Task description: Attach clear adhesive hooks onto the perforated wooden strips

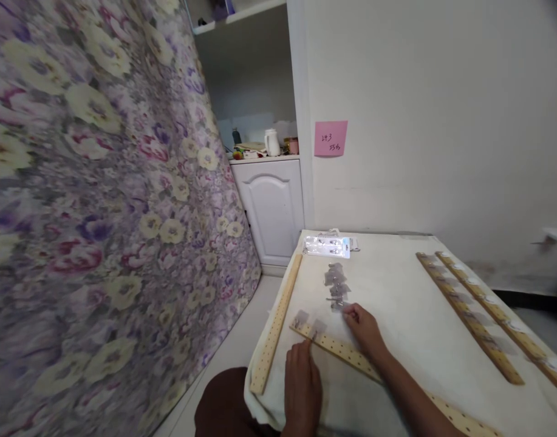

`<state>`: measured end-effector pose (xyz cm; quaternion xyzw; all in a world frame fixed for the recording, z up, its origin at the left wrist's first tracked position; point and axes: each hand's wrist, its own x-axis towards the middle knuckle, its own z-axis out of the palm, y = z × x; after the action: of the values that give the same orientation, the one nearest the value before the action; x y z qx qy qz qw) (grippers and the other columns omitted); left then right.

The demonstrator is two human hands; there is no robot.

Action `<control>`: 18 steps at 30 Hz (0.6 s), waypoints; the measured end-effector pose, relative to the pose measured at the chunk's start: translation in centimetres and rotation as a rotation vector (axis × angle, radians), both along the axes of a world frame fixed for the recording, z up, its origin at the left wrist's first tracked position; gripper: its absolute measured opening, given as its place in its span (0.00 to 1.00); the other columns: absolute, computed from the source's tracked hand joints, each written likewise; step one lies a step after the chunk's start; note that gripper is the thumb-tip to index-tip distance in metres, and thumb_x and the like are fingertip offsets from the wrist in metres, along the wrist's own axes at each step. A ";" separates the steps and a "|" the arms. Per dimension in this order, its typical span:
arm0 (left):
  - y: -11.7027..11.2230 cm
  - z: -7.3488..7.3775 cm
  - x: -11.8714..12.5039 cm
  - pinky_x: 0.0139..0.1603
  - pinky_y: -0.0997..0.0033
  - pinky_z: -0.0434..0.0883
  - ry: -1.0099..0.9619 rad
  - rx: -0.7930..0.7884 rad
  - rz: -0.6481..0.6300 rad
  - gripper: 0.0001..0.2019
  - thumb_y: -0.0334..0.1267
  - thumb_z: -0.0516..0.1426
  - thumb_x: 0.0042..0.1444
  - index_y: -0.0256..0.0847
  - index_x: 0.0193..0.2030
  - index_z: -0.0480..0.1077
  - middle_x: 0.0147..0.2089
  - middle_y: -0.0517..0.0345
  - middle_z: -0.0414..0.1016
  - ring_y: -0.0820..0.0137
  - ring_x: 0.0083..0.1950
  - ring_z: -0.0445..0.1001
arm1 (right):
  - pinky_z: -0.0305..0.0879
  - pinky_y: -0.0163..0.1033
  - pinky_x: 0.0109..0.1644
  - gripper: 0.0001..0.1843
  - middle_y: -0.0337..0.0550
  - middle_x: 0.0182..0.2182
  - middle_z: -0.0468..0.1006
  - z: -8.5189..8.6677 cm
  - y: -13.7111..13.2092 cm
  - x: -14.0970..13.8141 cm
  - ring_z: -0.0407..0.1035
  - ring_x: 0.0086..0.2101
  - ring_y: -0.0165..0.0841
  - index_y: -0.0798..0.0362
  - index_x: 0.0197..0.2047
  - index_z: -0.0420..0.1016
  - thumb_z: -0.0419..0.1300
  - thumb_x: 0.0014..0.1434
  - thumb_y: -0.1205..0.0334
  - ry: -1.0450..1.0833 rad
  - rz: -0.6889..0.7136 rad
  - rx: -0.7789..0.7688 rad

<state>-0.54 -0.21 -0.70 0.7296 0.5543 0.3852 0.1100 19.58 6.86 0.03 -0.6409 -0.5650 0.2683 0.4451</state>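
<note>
My right hand (364,328) is closed in a pinch at the near end of a row of small clear-grey plastic pieces (336,285) with shiny metal bits. Its fingertips grip one of these pieces, partly hidden by the fingers. My left hand (302,379) lies at the near edge of a pale wooden strip with holes (337,349), its fingers stretched forward and touching the strip. Two similar clear pieces (317,329) sit at the strip's left end, just beyond my left fingertips. My right forearm crosses over the strip and hides part of it.
Another holed wooden strip (278,328) runs along the table's left edge. Two strips bearing clear pieces (469,318) lie at the right. A clear blister pack (327,246) rests at the far edge. A floral curtain (100,212) hangs left; a white cabinet (273,209) stands behind.
</note>
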 end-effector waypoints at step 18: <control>0.4 0.3 0.2 0.46 0.58 0.69 -0.022 0.001 -0.031 0.11 0.32 0.46 0.61 0.42 0.48 0.65 0.41 0.52 0.70 0.63 0.44 0.69 | 0.56 0.33 0.34 0.10 0.39 0.36 0.69 -0.8 2.5 2.2 0.66 0.32 0.30 0.49 0.35 0.70 0.58 0.45 0.63 -0.206 -0.144 -0.102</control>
<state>-0.38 0.19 -0.42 0.7340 0.5414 0.3916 0.1217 21.73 9.32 -0.73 -0.7258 -0.5456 0.1969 0.3698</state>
